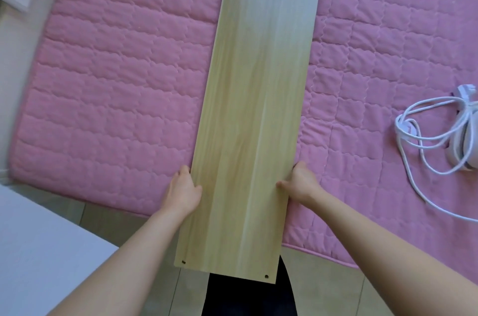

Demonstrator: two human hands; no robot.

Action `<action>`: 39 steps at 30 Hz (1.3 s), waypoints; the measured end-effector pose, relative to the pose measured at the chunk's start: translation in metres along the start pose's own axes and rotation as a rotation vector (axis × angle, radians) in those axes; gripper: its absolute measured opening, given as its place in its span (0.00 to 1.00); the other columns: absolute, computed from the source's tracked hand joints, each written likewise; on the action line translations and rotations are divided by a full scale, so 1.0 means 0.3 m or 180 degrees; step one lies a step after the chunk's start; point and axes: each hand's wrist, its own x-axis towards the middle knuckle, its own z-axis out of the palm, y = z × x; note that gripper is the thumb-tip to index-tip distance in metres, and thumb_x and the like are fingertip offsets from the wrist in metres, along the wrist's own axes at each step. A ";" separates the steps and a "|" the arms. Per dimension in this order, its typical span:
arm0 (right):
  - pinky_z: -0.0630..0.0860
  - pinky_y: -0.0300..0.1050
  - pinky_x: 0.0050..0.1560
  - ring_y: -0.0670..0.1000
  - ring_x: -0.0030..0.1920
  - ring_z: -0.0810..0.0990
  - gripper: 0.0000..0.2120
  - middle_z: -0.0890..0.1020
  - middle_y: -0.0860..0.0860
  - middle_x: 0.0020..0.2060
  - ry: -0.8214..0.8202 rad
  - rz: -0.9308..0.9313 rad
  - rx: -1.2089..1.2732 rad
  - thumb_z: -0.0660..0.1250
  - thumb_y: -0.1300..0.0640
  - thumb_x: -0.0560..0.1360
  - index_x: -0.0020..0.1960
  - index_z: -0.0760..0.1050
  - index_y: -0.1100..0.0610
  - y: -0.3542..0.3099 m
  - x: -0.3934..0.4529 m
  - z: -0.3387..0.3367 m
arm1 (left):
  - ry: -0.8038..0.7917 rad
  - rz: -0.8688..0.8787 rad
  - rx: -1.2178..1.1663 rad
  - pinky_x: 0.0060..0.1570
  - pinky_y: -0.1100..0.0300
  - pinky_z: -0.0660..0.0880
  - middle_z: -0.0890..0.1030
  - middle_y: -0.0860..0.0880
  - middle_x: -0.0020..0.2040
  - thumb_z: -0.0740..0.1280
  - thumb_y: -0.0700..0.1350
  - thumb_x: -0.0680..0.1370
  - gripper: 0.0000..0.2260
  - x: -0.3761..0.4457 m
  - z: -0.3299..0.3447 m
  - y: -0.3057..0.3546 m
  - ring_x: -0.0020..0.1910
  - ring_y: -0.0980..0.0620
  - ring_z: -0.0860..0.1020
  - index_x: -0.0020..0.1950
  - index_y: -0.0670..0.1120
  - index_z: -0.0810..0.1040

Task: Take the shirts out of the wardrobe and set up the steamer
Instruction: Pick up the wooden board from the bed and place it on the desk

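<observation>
Centre of frame: long pale wooden board (248, 108) with small holes at its corners, lying lengthwise over a pink quilted bed cover (116, 82), near end overhanging the tiled floor (323, 287). Left hand (184, 190) gripping the board's left edge, right hand (300, 183) gripping the right edge, fingers curled round both sides. Right edge of frame: white steamer (465, 139), partly cut off, resting on the cover amid loose loops of white power cord (424, 134), seemingly not plugged in. No shirts, wardrobe or containers visible. Judged from this: steamer fetched, board probably being placed as a work surface; shirts and steamer setup not yet done.
</observation>
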 end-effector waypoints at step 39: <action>0.71 0.50 0.55 0.63 0.63 0.73 0.31 0.74 0.65 0.62 0.0388 -0.0188 0.0228 0.73 0.53 0.73 0.64 0.61 0.69 -0.092 0.087 -0.053 | 0.0061 0.0203 -0.0880 0.60 0.48 0.72 0.75 0.44 0.61 0.78 0.44 0.67 0.32 0.106 -0.175 0.150 0.59 0.43 0.75 0.65 0.43 0.65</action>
